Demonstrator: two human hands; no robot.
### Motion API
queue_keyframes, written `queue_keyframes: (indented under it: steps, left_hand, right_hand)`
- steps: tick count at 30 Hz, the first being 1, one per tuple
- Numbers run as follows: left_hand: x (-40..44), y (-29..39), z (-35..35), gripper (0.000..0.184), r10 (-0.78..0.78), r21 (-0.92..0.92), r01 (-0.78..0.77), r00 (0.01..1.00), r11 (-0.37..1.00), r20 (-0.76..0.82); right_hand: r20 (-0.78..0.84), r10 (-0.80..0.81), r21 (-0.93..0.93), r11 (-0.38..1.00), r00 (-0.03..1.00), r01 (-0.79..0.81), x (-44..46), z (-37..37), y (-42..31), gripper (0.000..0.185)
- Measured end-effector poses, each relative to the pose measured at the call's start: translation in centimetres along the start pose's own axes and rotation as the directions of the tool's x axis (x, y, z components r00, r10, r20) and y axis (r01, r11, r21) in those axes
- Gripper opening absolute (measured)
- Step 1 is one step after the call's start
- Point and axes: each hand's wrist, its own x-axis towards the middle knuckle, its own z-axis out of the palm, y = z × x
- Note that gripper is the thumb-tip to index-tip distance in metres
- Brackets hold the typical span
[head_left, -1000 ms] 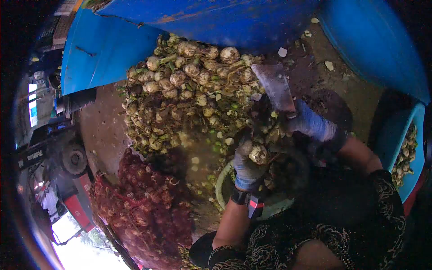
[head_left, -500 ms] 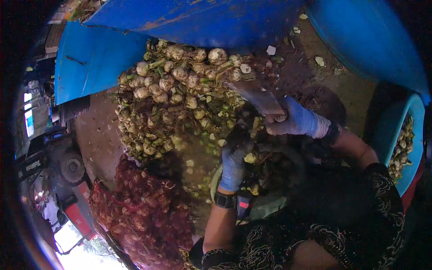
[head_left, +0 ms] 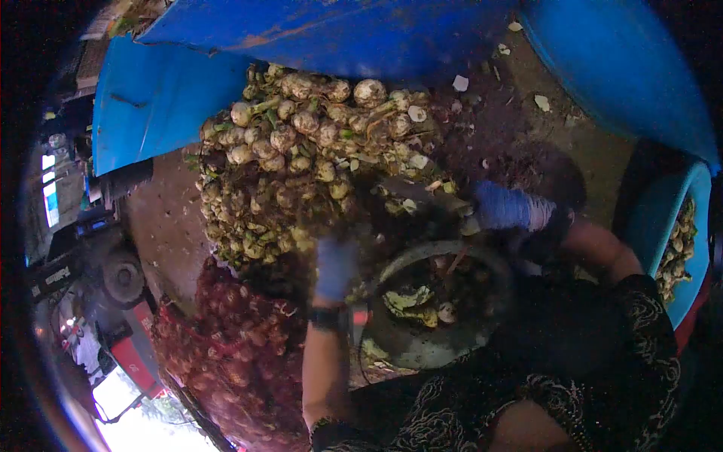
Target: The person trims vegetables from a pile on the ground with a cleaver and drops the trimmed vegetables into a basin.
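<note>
My left hand (head_left: 337,267), in a blue-and-white glove, is smeared by motion at the near edge of a heap of pale round root vegetables (head_left: 282,137). Its fingers cannot be made out. On the right, my gloved right hand (head_left: 508,207) is closed around the handle of a knife (head_left: 448,202), whose blade is dim and points left over the heap's edge. Just below the hands stands a round tub (head_left: 395,343) with green-yellow trimmings (head_left: 410,303) and a few pale pieces inside.
A red mesh sack (head_left: 241,354) full of bulbs lies at lower left. Blue barrels (head_left: 324,38) and a blue panel (head_left: 162,105) border the heap. A light-blue basin (head_left: 697,233) with more vegetables stands at right. Pale scraps (head_left: 461,83) lie on the floor.
My left hand has moved left and slightly down, away from my right hand, uncovering the tub. My right hand has lowered a little, and the knife blade has dropped from its raised position.
</note>
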Motion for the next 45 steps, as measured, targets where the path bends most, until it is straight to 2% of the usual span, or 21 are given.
queue_keyframes:
  steps: [2, 3, 5, 8, 11, 14, 15, 17, 20, 21, 23, 24, 26, 27, 29, 32, 35, 36, 39, 42, 45]
  left_hand:
    - [3.3, 1.1, -0.4, 0.041, 0.031, -0.001, -0.031, 0.998, 1.000, -0.058]
    - [5.7, 0.4, -1.2, 0.032, -0.030, 0.418, 0.078, 0.992, 0.905, -0.120]
    - [8.8, -1.8, -2.9, 0.025, -0.053, 0.754, 0.182, 0.980, 0.631, -0.192]
    - [9.4, -1.9, -2.7, 0.026, 0.201, 0.919, -0.359, 0.899, -0.165, 0.388]
    - [6.2, 1.1, -0.8, 0.026, 0.211, 0.853, -0.489, 0.828, -0.181, 0.520]
    - [7.8, -3.2, -3.9, 0.039, 0.558, 0.706, -0.672, 0.682, 0.224, 0.472]
    - [6.6, -2.4, -3.0, 0.034, 0.443, 0.467, -0.481, 0.875, 0.742, 0.198]
    - [4.6, -1.3, -1.4, 0.030, 0.162, 0.024, -0.163, 0.987, 0.986, 0.018]
    - [4.1, -2.1, -0.8, 0.031, 0.258, -0.141, -0.251, 0.966, 0.958, 0.031]
    - [5.5, -3.7, -1.7, 0.033, 0.589, 0.160, -0.612, 0.790, 0.775, 0.169]
    - [4.7, -4.4, -1.3, 0.037, 0.764, 0.361, -0.852, 0.509, 0.380, 0.397]
    - [1.8, -3.7, 0.6, 0.032, 0.595, 0.110, -0.623, 0.776, 0.774, 0.207]
    - [-0.9, -2.6, 2.5, 0.031, 0.283, -0.217, -0.253, 0.952, 0.943, 0.118]
    - [-1.4, -2.3, 3.0, 0.035, 0.260, -0.123, -0.238, 0.942, 0.963, 0.214]
    - [-1.6, -2.7, 3.6, 0.042, 0.225, -0.027, -0.228, 0.925, 0.973, 0.305]
    - [-1.5, -3.2, 4.2, 0.042, 0.392, -0.635, -0.001, 0.788, 0.772, 0.475]
    - [-2.9, -2.6, 4.7, 0.051, 0.326, -0.112, -0.306, 0.885, 0.945, 0.334]
    - [-3.3, -2.1, 4.9, 0.057, 0.201, -0.252, -0.113, 0.911, 0.961, 0.360]
    - [-4.4, 1.1, 6.6, 0.065, 0.093, 0.027, -0.110, 0.931, 0.994, 0.353]
    - [-2.0, 0.1, 6.6, 0.036, 0.120, -0.578, 0.017, 0.973, 0.816, 0.198]
    - [-1.5, 0.7, 7.7, 0.027, 0.254, -0.805, -0.033, 0.956, 0.592, 0.148]
  right_hand:
    - [-0.032, 0.054, 0.168, 0.985, 0.998, -0.048, 0.1, 0.0, -0.1, 0.042]
    - [-0.044, 0.073, 0.224, 0.973, 0.996, -0.061, 0.2, 0.1, 0.0, 0.044]
    - [0.068, 0.170, 0.424, 0.887, 0.983, -0.183, 0.3, 0.8, 0.7, 0.055]
    - [-0.109, 0.066, 0.306, 0.951, 0.992, -0.030, 0.1, 0.6, 0.5, 0.061]
    - [-0.164, 0.081, 0.361, 0.933, 0.983, -0.016, -0.2, 0.3, 0.3, 0.068]
    - [-0.187, 0.081, 0.134, 0.989, 0.979, -0.056, 0.2, -0.3, -0.7, 0.060]
    - [-0.191, 0.071, 0.045, 0.997, 0.979, -0.064, 0.4, -0.5, -1.2, 0.057]
    - [-0.042, 0.046, -0.056, 0.997, 0.998, -0.048, 1.0, -1.1, -2.7, 0.039]
    - [-0.174, -0.095, -0.280, 0.959, 0.980, 0.044, 1.8, 0.1, -3.3, 0.026]
    - [-0.175, -0.095, -0.279, 0.959, 0.980, 0.043, 1.9, -0.2, -4.2, 0.026]
    - [-0.193, -0.196, -0.267, 0.953, 0.961, 0.141, 1.8, -1.3, -6.5, 0.026]
    - [-0.194, -0.194, -0.268, 0.954, 0.962, 0.139, 1.9, -1.2, -6.9, 0.026]
    - [-0.191, -0.191, -0.282, 0.950, 0.963, 0.133, 1.9, -1.1, -7.3, 0.027]
    - [-0.192, -0.190, -0.283, 0.950, 0.963, 0.131, 1.8, -1.1, -7.1, 0.027]
    - [-0.172, -0.245, -0.337, 0.925, 0.954, 0.176, 1.8, -0.9, -6.8, 0.027]
    - [-0.150, -0.218, -0.330, 0.930, 0.964, 0.159, 1.9, -0.5, -6.3, 0.029]
    - [-0.194, -0.202, -0.248, 0.957, 0.960, 0.152, 1.8, -0.5, -4.6, 0.028]
    - [-0.195, -0.202, -0.251, 0.956, 0.960, 0.150, 2.2, 0.0, -1.4, 0.028]
    - [0.024, 0.181, -0.501, 0.853, 0.983, -0.145, 2.6, 0.0, 3.6, 0.025]
    - [-0.140, 0.118, -0.307, 0.939, 0.983, -0.156, 1.2, -0.7, 1.8, 0.034]
    - [-0.390, -0.014, 0.032, 0.999, 0.921, 0.029, 1.6, 1.0, -0.5, 0.039]
